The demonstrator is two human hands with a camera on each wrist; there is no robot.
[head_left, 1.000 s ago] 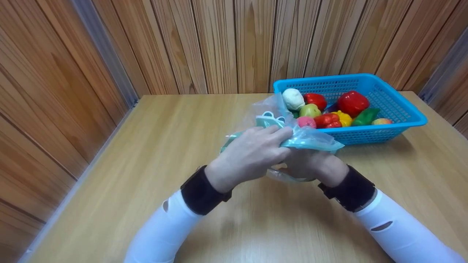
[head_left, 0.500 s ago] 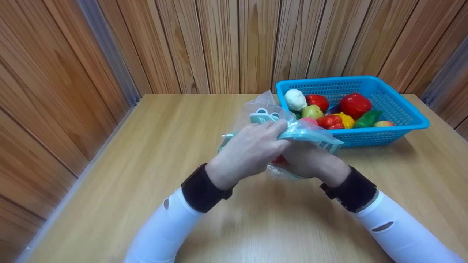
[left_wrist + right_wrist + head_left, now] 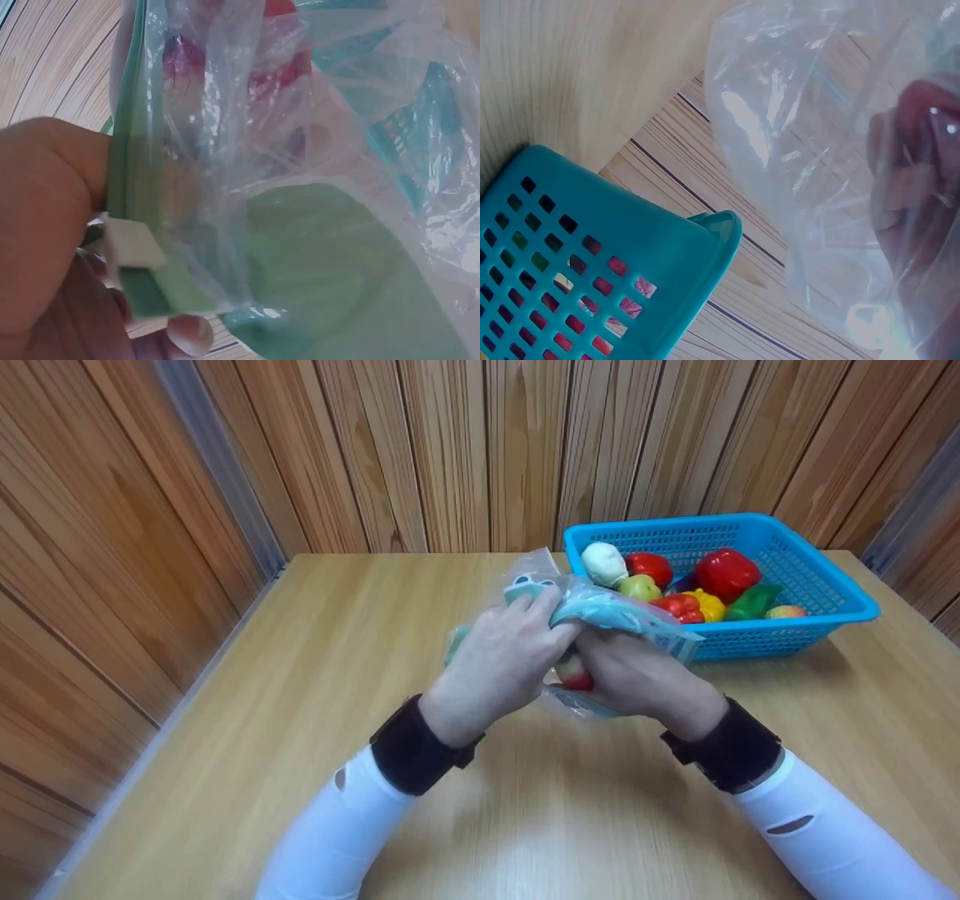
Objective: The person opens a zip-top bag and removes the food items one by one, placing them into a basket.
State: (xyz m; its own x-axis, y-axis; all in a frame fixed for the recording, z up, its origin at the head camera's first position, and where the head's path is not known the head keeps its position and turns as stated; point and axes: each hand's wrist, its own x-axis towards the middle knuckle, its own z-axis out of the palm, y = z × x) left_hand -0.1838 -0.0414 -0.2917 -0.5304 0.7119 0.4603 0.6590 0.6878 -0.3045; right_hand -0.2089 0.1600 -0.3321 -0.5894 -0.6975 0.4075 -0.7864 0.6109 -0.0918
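Observation:
My left hand (image 3: 499, 660) grips the rim of a clear zip bag (image 3: 615, 611); its green zip strip and pale slider tab (image 3: 133, 242) show beside the thumb in the left wrist view. My right hand (image 3: 637, 671) is inside the bag's mouth, with the fingers partly hidden by the film. A round red and pale fruit (image 3: 574, 671) shows between the hands. Through the film in the right wrist view, the right hand's fingers are curled round a glossy red fruit (image 3: 937, 127). A pale green print (image 3: 322, 262) covers part of the bag.
Behind the bag to the right stands a blue perforated basket (image 3: 780, 637). It holds a white vegetable (image 3: 604, 564), a large red pepper (image 3: 726, 574), a green pepper (image 3: 754, 602) and several other pieces. Wood-panelled walls (image 3: 450, 457) border the table (image 3: 360, 630).
The bag's rim has tilted up and shifted slightly left with my left hand. The red and pale fruit has come into clearer view between the hands. The bag now hides the pink piece in the basket.

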